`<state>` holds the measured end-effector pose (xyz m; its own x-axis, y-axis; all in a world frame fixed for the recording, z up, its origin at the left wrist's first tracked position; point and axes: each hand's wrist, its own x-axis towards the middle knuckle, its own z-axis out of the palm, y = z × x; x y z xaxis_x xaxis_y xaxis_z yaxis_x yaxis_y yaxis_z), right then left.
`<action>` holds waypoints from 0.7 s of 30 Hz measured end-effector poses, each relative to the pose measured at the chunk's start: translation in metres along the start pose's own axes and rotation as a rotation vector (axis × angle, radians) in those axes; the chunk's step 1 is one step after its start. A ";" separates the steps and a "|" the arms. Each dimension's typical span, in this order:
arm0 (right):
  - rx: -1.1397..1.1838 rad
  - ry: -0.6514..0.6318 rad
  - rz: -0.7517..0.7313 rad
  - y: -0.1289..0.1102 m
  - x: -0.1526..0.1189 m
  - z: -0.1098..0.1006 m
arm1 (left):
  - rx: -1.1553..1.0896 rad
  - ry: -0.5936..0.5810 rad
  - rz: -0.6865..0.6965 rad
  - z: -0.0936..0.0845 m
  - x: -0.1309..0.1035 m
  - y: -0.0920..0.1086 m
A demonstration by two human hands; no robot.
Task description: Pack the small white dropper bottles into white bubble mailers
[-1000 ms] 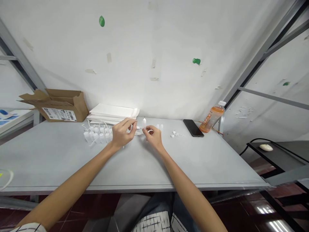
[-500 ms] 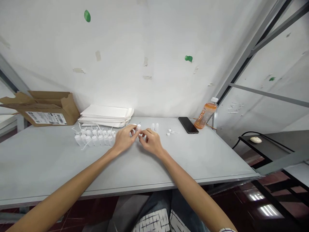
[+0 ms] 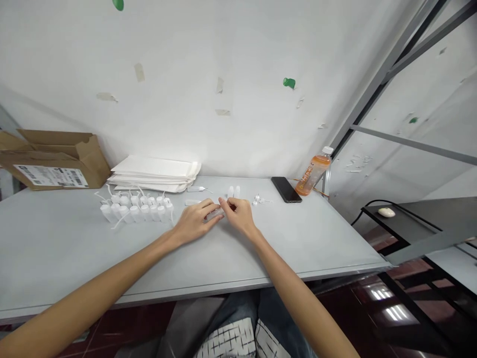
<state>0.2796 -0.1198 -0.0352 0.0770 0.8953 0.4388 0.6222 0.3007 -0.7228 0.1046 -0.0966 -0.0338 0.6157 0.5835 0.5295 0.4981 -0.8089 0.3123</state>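
Between my hands lies a small translucent bottle [image 3: 213, 214], tilted on its side above the grey table. My left hand [image 3: 194, 220] has its fingers and thumb wrapped round the bottle's body. At the bottle's right end my right hand [image 3: 238, 214] is closed, its fingertips pinched together; what they grip there is hidden. Left of my hands stand several white-capped bottles [image 3: 136, 214] in rows, with thin white tubes on them. Two small clear bottles [image 3: 234, 191] stand just behind my right hand. Small white caps [image 3: 257, 199] lie to its right.
An open cardboard box [image 3: 55, 164] and a stack of white sheets [image 3: 154, 173] stand at the back left. At the back right are a black phone [image 3: 286, 189] and an orange drink bottle [image 3: 314, 172]. A white mouse [image 3: 386, 212] rests on a side shelf.
The small bottle has gone from upright to tilted sideways between my hands, and both hands have moved slightly lower on the table. The camera view has shifted, so the surroundings sit further left.
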 end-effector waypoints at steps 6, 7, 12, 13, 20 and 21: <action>0.170 -0.156 0.102 0.000 0.001 -0.001 | 0.031 0.030 -0.002 0.000 0.001 -0.006; 0.219 -0.183 0.125 0.000 0.001 -0.001 | 0.035 0.029 -0.006 0.000 0.001 -0.007; 0.432 -0.270 0.247 0.001 0.002 0.000 | 0.020 0.023 -0.018 0.000 0.001 -0.009; 0.456 -0.276 0.257 0.001 0.002 0.000 | 0.018 0.020 -0.017 0.000 0.001 -0.010; 0.539 -0.340 0.258 0.002 0.003 -0.001 | 0.003 -0.039 -0.025 -0.002 0.003 -0.013; 0.534 -0.353 0.258 0.002 0.003 -0.002 | -0.005 -0.042 -0.031 -0.002 0.003 -0.014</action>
<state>0.2825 -0.1174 -0.0338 -0.1433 0.9862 0.0832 0.1415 0.1036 -0.9845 0.0985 -0.0839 -0.0347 0.6255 0.6106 0.4856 0.5146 -0.7908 0.3316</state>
